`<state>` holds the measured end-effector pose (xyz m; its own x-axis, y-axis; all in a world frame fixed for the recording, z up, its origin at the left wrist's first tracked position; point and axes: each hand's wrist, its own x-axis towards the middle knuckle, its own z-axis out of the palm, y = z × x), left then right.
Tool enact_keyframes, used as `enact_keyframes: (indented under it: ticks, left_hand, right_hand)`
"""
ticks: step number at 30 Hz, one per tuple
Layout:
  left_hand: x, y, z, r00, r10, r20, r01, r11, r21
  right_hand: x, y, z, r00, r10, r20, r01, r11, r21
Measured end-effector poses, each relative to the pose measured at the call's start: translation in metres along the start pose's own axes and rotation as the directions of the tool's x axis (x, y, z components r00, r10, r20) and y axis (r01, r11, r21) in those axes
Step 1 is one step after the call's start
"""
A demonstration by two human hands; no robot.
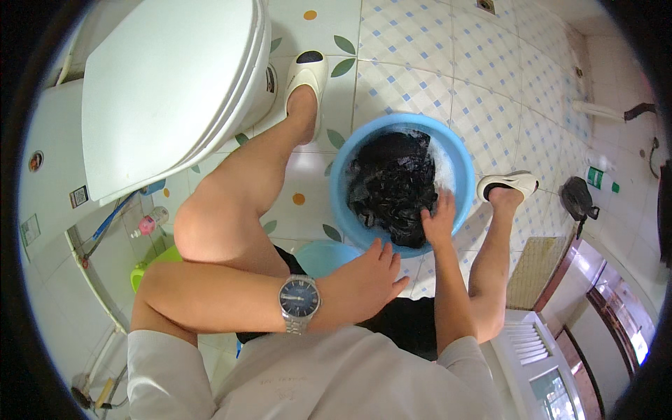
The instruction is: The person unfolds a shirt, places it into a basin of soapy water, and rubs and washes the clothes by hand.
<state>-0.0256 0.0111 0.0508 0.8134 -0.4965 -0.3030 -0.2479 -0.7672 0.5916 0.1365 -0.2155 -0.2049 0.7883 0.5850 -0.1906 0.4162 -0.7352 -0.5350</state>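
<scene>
A blue plastic basin (338, 210) sits on the tiled floor between my feet. Wet black fabric (391, 184) lies bunched inside it, with white suds (441, 155) along the right side. My right hand (440, 218) reaches over the near right rim, its thumb at the fabric's edge and its fingers pointing towards the suds. No fabric shows gripped in it. My left hand (362, 281), with a steel wristwatch (299, 297) on its wrist, hovers over my lap short of the basin. Its fingers are spread and hold nothing.
A white toilet (173, 89) with its lid down stands at the left. Partly behind my left hand is a light-blue round plastic item (325, 257). A pink-and-clear bottle (149, 222) stands by the left wall; a black plastic bag (576, 202) and a green-and-white bottle (601, 178) are at the right.
</scene>
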Motion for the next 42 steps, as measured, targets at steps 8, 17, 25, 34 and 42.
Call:
enact_keyframes:
  ticks: [8, 17, 25, 34, 42]
  left_hand:
    - [0.006, -0.010, -0.024, 0.986, 0.020, 0.164, -0.016, 1.000, -0.022]
    - [0.006, -0.002, -0.010, 0.984, 0.020, 0.177, -0.030, 0.998, 0.056]
    - [0.007, -0.004, -0.003, 0.996, -0.004, 0.089, -0.004, 0.996, 0.089]
    - [0.012, -0.010, -0.006, 0.999, -0.018, 0.036, 0.016, 0.999, 0.052]
    - [0.001, -0.008, -0.027, 0.996, -0.031, 0.089, 0.032, 0.999, -0.010]
  right_hand:
    - [0.055, -0.068, 0.062, 0.914, -0.119, 0.389, 0.287, 0.865, -0.411]
    - [0.103, -0.046, 0.065, 0.941, 0.274, 0.198, -0.167, 0.885, -0.434]
    - [0.037, -0.098, -0.031, 0.838, 0.503, 0.211, -0.448, 0.414, 0.792]
    - [-0.023, -0.066, -0.013, 0.994, 0.113, 0.008, -0.110, 0.982, -0.150]
    - [-0.001, -0.060, 0.040, 0.945, -0.050, 0.322, 0.137, 0.958, -0.252]
